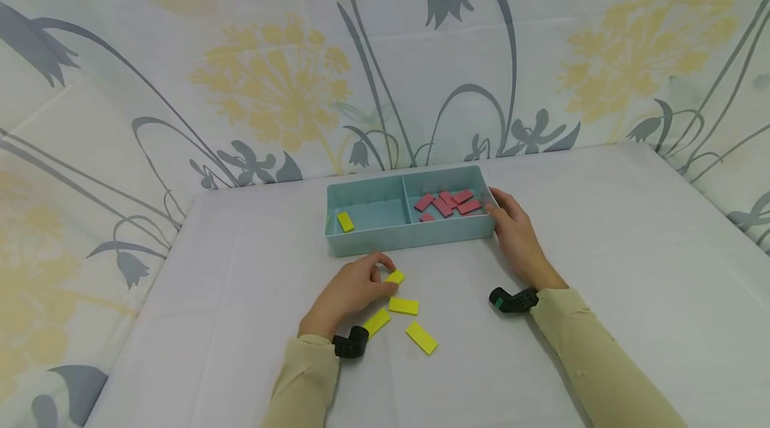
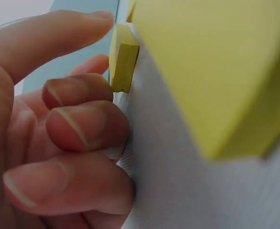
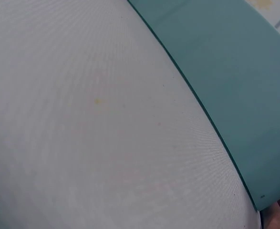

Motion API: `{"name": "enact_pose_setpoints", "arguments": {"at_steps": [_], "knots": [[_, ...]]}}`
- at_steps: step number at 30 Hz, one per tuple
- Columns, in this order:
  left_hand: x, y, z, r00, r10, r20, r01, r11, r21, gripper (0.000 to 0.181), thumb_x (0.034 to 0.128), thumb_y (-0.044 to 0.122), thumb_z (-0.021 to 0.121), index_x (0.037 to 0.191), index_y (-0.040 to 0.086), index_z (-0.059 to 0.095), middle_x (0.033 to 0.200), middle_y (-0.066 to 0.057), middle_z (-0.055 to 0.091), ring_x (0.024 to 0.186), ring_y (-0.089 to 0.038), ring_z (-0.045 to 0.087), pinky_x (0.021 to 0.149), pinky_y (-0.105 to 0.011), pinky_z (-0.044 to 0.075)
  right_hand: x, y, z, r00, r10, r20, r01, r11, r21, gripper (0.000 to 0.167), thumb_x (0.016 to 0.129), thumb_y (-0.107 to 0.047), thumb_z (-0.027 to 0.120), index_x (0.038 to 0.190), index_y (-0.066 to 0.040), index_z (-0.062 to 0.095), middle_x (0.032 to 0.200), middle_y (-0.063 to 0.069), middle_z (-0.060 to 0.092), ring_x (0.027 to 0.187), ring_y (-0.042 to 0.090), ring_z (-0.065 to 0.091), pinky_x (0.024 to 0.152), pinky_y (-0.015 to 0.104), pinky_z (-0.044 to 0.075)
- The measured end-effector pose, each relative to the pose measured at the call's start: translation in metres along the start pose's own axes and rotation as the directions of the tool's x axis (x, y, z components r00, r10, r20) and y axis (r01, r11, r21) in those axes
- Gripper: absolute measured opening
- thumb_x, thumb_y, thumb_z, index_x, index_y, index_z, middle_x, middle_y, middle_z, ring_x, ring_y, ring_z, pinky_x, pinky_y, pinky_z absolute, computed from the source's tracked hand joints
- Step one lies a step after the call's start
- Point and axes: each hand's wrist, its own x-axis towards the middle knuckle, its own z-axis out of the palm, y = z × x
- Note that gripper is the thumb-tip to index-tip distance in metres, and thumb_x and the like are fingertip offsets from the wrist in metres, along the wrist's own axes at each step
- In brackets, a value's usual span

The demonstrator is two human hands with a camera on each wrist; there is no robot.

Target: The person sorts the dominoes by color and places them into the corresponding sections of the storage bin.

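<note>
My left hand (image 1: pixel 355 287) has its thumb and index finger at a yellow block (image 1: pixel 395 277), pinching it just in front of the blue two-part box (image 1: pixel 409 238). In the left wrist view that block (image 2: pixel 124 67) is by the fingertips, the other fingers curled below. Three more yellow blocks lie nearby, one of them (image 1: pixel 404 306) just below the hand. My right hand (image 1: pixel 520 241) grips the box's right end; the right wrist view shows the box wall (image 3: pixel 225 76) and a bit of the hand at the lower right corner.
One yellow block (image 1: pixel 345 221) lies in the box's left compartment, and several red blocks (image 1: pixel 443 206) lie in the right one. A white cloth (image 1: pixel 240 321) covers the table. Behind the box hangs a flower-patterned curtain (image 1: pixel 397 47). Each wrist wears a black camera.
</note>
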Motion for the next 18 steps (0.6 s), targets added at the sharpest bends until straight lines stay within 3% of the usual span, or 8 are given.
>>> {"name": "enact_pose_setpoints", "arguments": {"at_steps": [12, 18], "knots": [[-0.0023, 0.0068, 0.0054, 0.999, 0.021, -0.027, -0.016, 0.986, 0.163, 0.031, 0.0779, 0.034, 0.067, 0.104, 0.02, 0.056, 0.067, 0.001, 0.048, 0.058, -0.014, 0.045, 0.052, -0.026, 0.037, 0.0004, 0.0018, -0.0021, 1.0, 0.021, 0.0, -0.021, 0.999, -0.034, 0.05, 0.097, -0.022, 0.038, 0.14, -0.004, 0.021, 0.146, 0.009, 0.017, 0.131, 0.019, 0.018, 0.106, 0.037, 0.018], [-0.0023, 0.0077, 0.0071, 0.999, 0.016, -0.039, -0.009, 0.982, 0.186, 0.029, 0.0787, 0.034, 0.066, 0.101, 0.018, 0.057, 0.066, 0.001, 0.049, 0.057, -0.014, 0.044, 0.051, -0.026, 0.037, 0.0009, 0.0022, -0.0018, 1.0, 0.018, 0.0, -0.018, 1.0, -0.018, 0.049, 0.097, -0.021, 0.038, 0.14, -0.005, 0.021, 0.146, 0.008, 0.017, 0.131, 0.018, 0.018, 0.106, 0.036, 0.018]]}}
